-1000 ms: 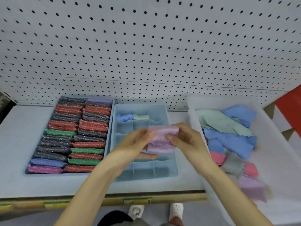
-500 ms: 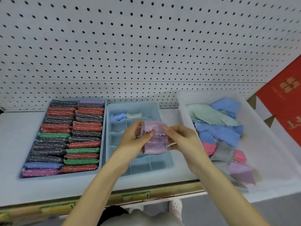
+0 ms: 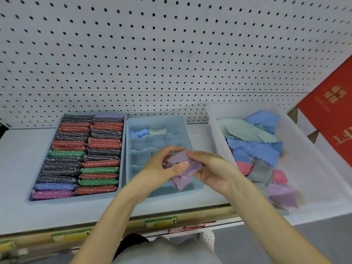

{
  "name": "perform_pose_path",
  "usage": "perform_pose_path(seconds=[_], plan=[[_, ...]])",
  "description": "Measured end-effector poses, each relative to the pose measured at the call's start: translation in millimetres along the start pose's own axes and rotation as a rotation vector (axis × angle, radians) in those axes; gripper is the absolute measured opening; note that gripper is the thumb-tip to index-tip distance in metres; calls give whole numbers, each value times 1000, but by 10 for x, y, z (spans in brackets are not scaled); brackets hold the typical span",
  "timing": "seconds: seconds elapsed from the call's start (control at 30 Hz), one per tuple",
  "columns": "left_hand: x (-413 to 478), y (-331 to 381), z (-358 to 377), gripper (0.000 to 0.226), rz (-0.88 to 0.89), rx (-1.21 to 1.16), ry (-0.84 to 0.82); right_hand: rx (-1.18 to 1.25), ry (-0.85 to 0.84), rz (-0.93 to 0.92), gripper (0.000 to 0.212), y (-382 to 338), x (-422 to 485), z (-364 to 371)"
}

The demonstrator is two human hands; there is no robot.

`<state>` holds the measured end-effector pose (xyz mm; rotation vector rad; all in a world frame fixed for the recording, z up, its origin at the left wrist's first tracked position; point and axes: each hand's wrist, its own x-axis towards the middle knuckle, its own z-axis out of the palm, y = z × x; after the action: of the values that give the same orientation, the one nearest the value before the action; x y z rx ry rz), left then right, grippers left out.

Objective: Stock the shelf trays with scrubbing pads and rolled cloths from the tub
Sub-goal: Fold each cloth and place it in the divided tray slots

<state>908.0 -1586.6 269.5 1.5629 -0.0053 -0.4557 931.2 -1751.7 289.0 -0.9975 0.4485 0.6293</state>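
Note:
Both hands hold a purple cloth (image 3: 182,169) above the middle of the blue divided tray (image 3: 182,121). My left hand (image 3: 162,169) grips its left side with the thumb across the front, and my right hand (image 3: 213,168) grips its right side; the cloth is partly rolled, its lower end hanging loose. In the tray's back row sit a rolled blue cloth (image 3: 139,132) and a rolled pale green cloth (image 3: 157,131). To the left, a blue tray (image 3: 76,199) is packed with glittery scrubbing pads (image 3: 85,149). The white tub (image 3: 312,168) on the right holds several loose cloths (image 3: 253,143).
White pegboard (image 3: 152,54) backs the shelf. A red carton (image 3: 331,111) leans at the far right beside the tub. The shelf's front edge (image 3: 162,221) carries green and yellow label strips. The tub overhangs the shelf edge.
The hands have rolled the purple cloth tighter and lowered it slightly over the divided tray. The camera view has shifted, bringing the red carton into sight.

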Motion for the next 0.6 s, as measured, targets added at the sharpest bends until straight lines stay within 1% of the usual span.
perform_pose_path(seconds=[0.1,0.13,0.2,0.27,0.33,0.4,0.47,0.53,0.6], plan=[[-6,2,-2,54,6,20,6,20,-33,-5,16,18,-24,28],[-11,3,-5,54,16,18,-1,13,-49,-1,16,25,-40,37],[-35,24,-1,50,30,-1,-11,-51,-56,14,26,39,-66,42],[-60,35,8,42,20,-24,-15,-178,31,5,34,45,-97,40],[-73,26,11,39,1,-28,-24,-243,119,-67,33,58,-120,34],[-88,14,20,44,-12,-62,-25,-262,145,-175,28,67,-147,42],[-105,15,33,48,-35,-98,-24,-330,162,-268,28,79,-171,39],[-115,24,38,48,-65,-140,-44,-393,158,-296,29,71,-204,24],[-122,35,30,51,-100,-175,-79,-427,123,-284,29,55,-234,2]])
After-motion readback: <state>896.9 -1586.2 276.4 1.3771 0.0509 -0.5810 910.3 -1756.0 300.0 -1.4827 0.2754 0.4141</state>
